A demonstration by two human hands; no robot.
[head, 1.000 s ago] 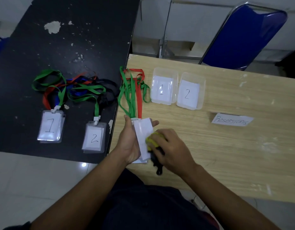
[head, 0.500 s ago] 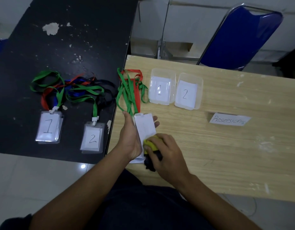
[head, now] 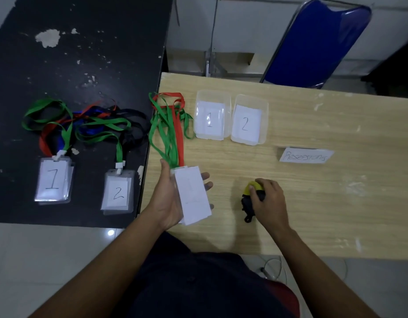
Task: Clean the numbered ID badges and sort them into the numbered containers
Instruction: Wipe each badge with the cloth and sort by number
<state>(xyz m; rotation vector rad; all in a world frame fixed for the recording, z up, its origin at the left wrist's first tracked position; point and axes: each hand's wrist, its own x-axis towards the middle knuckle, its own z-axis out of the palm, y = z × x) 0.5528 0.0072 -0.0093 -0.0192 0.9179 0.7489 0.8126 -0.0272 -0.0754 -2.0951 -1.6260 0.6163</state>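
Observation:
My left hand (head: pixel 163 203) holds a badge (head: pixel 194 196) over the wooden table's left edge, blank white side up, thumb at one long edge and fingertips showing past the other. Its green and red lanyards (head: pixel 173 134) trail away toward the back. My right hand (head: pixel 269 203) grips a yellow and black cloth (head: pixel 250 200) that rests on the wooden table (head: pixel 336 203), to the right of the badge and apart from it. Two clear containers stand at the back, marked 1 (head: pixel 211 95) and 2 (head: pixel 251 98).
On the black table (head: pixel 83 53) to the left lie a badge stack marked 1 (head: pixel 52 180) and another marked 2 (head: pixel 118 191), with tangled lanyards behind them. A handwritten paper label (head: pixel 306 156) lies right of the containers. A blue chair (head: pixel 320 42) stands behind the wooden table.
My right hand has pulled the cloth off the badge and moved it right, down onto the wooden table. My left hand still holds the badge, now fully uncovered.

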